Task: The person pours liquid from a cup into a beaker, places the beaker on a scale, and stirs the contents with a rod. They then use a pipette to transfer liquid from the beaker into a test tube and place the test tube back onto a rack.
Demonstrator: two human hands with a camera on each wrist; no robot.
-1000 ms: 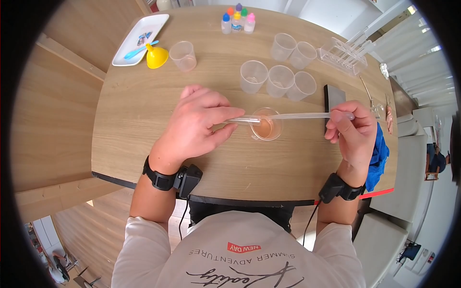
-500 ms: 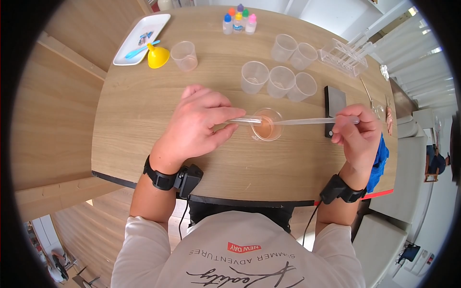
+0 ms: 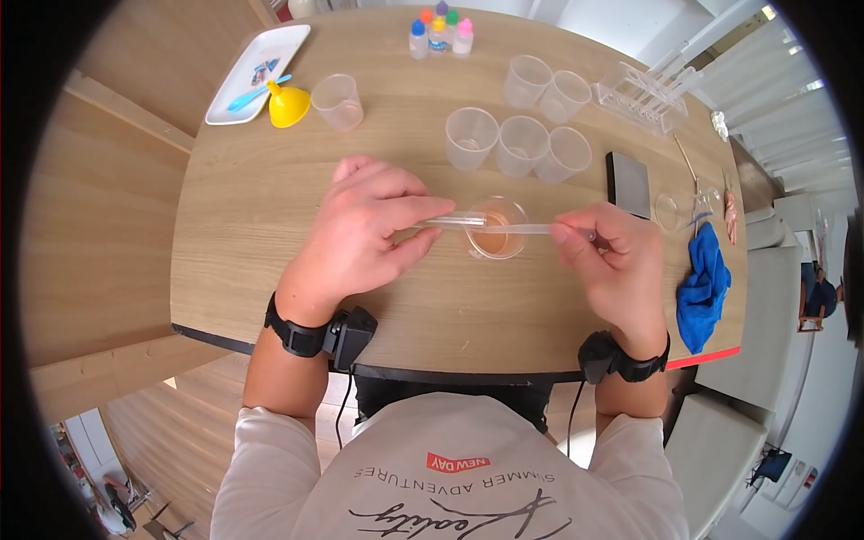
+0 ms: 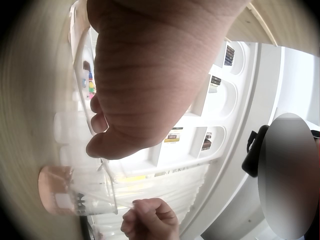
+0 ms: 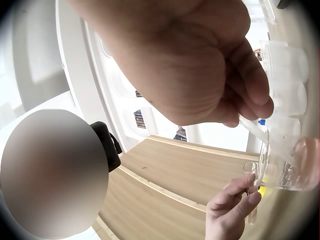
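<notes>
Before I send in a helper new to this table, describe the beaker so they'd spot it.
On the wooden table, find the front row of three plastic cups. Just on their near side, the beaker stands between the left hand and right hand. Unlike those cloudy cups, it is clear and holds orange-brown liquid.

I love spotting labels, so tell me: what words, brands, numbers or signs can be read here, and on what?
"NEW DAY": on the red patch of the shirt.
"SUMMER ADVENTURES": on the same shirt.
Shirt's large script: unclear.
Markings on the beaker: too blurred.
Label on the yellow-capped bottle: too small.
Books: too blurred.
</notes>
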